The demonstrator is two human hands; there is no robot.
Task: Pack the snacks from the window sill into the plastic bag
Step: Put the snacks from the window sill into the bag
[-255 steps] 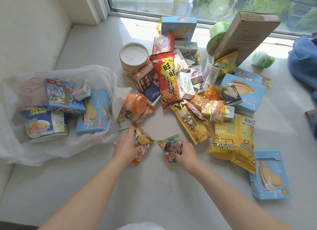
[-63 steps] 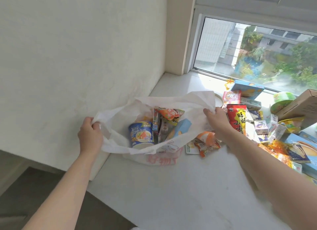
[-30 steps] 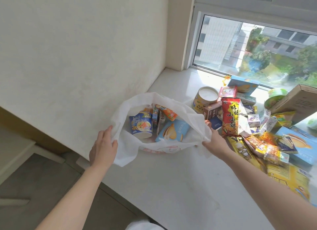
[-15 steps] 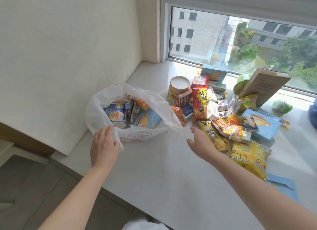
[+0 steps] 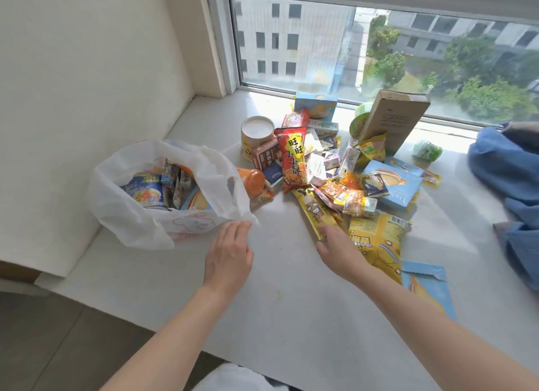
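The plastic bag (image 5: 131, 215) is thin, matt, translucent white film. The window sill (image 5: 277, 297) looks like smooth, pale stone. The snack packets (image 5: 376, 239) are glossy foil; the brown box (image 5: 390, 119) is matt cardboard; the blue cloth (image 5: 507, 168) is soft.

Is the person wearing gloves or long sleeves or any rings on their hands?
No. The left hand and right hand are bare: no gloves, rings, watch or bracelet show. Both forearms are uncovered right to the picture's bottom edge, so no sleeve is visible.
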